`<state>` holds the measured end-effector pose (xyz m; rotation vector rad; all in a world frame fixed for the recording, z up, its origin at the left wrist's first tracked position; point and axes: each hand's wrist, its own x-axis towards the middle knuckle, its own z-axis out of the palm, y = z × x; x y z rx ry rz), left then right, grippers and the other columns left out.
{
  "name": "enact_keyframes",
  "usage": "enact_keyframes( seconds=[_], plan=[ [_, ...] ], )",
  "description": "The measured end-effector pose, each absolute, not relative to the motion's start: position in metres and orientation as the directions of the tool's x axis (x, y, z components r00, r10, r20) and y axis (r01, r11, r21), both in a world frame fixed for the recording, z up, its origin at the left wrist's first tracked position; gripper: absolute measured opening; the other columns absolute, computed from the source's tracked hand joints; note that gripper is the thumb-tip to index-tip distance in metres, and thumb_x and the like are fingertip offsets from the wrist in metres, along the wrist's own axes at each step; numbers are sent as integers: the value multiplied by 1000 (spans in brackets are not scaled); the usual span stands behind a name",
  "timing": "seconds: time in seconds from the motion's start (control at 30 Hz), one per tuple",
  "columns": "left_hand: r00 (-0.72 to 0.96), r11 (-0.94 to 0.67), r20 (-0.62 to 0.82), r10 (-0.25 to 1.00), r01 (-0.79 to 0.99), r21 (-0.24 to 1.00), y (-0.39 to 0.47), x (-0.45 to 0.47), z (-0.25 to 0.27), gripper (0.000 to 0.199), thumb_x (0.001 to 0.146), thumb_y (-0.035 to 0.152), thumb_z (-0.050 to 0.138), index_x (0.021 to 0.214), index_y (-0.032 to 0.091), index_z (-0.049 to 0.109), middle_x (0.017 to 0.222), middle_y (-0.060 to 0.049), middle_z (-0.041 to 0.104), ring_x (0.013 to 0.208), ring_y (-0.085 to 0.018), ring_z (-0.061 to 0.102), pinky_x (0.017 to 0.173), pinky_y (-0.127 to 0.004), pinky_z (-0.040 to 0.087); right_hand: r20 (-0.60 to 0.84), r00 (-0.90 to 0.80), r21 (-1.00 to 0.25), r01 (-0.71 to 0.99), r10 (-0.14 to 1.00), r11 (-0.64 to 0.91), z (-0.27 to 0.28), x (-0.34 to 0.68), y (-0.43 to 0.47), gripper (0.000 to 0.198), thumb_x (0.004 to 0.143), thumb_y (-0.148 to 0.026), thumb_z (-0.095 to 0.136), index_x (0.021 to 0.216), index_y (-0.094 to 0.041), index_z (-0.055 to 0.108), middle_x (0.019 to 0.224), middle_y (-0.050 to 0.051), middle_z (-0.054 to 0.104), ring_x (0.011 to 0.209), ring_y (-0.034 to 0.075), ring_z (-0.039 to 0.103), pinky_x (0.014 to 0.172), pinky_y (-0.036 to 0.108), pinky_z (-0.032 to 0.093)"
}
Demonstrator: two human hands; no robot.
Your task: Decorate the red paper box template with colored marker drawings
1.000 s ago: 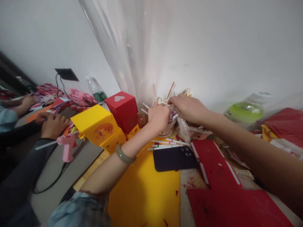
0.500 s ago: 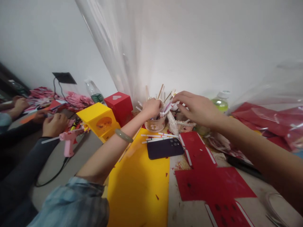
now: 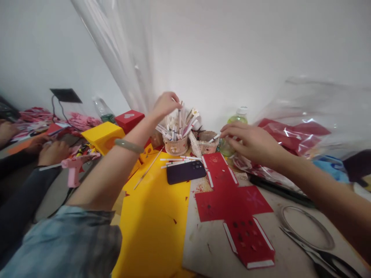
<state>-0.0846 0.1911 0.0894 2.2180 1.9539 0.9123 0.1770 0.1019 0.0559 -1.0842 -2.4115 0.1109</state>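
My left hand (image 3: 166, 103) is raised above a round pen cup (image 3: 175, 146) crammed with markers and sticks. Its fingertips are closed at the top of an upright white marker (image 3: 180, 116) that stands higher than the others. My right hand (image 3: 249, 142) reaches left toward a second small cup (image 3: 207, 143), and its fingers pinch the end of a white marker (image 3: 216, 136) just over that cup. A lace ribbon (image 3: 194, 144) hangs between the two cups. Loose markers (image 3: 178, 160) lie in front of them.
A dark phone (image 3: 185, 172) lies on a yellow card sheet (image 3: 156, 216) beside a red cross-shaped cutout (image 3: 232, 200). Yellow box (image 3: 102, 135), red box (image 3: 129, 117) and pink glue gun (image 3: 74, 170) sit left, near another person's hand (image 3: 52, 152). Green bottle (image 3: 236, 119), scissors (image 3: 319, 255) and wire ring (image 3: 307, 227) are right.
My left hand has lifted from the pen cup's rim to well above it, with a marker rising under it. My right hand has drawn back to the right and lower. The view has tilted down.
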Motion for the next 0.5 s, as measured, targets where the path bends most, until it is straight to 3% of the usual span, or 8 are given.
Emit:
enact_keyframes(
  seconds=[0.07,0.1,0.17,0.23,0.3,0.33,0.4,0.5],
  plan=[
    [-38,-245,507,861,843,479,172,-81,113,17,82,18,53,98,14,54,91,-4,61,81,-13,57,66,-23,45,390,-521,-400,647,759,649,52,180,92,17,79,-16,48,84,-18,64,99,11,66,93,26,59,82,43,43],
    [-100,-347,576,811,710,612,158,-76,120,13,80,16,54,93,15,53,84,-3,60,77,-12,58,62,-21,43,370,-505,-477,617,779,626,49,180,86,16,79,-18,49,83,-18,64,92,10,67,87,25,60,78,41,45],
    [-115,-539,625,772,404,739,125,-60,119,5,79,15,53,82,18,50,72,2,57,71,-10,58,60,-19,42,305,-510,-643,513,804,569,42,177,70,15,80,-26,52,85,-18,64,81,6,68,74,20,62,68,34,48],
    [1,-554,559,829,143,820,88,-37,96,9,77,15,55,79,18,46,69,3,57,65,-8,56,59,-19,41,266,-515,-790,368,815,490,33,175,53,31,80,-36,54,105,-18,59,80,4,67,61,15,61,55,28,48],
    [147,-489,472,869,110,865,54,-13,60,16,72,16,62,76,17,47,63,4,56,55,-9,54,54,-20,42,267,-458,-889,222,848,400,22,176,36,48,81,-48,47,120,-20,48,78,0,63,49,11,53,45,25,43],
    [292,-423,377,879,110,899,39,-2,41,14,75,18,60,76,17,46,67,2,59,60,-10,57,57,-22,44,261,-414,-921,163,872,353,17,178,29,48,82,-52,42,119,-20,47,73,-1,60,44,10,48,42,24,39],
    [428,-398,286,858,201,895,18,15,11,11,80,20,57,79,17,47,72,1,61,66,-12,58,61,-23,46,216,-330,-963,83,919,257,6,187,15,43,85,-53,35,101,-19,55,59,-4,51,40,9,39,39,23,31],
    [584,-606,302,753,439,663,5,33,-12,5,87,20,51,90,16,53,83,-2,61,75,-14,56,67,-27,47,102,-265,-992,46,959,118,-6,207,-2,30,82,-44,49,67,-19,54,49,-6,41,41,8,35,38,22,24]
  ],
)
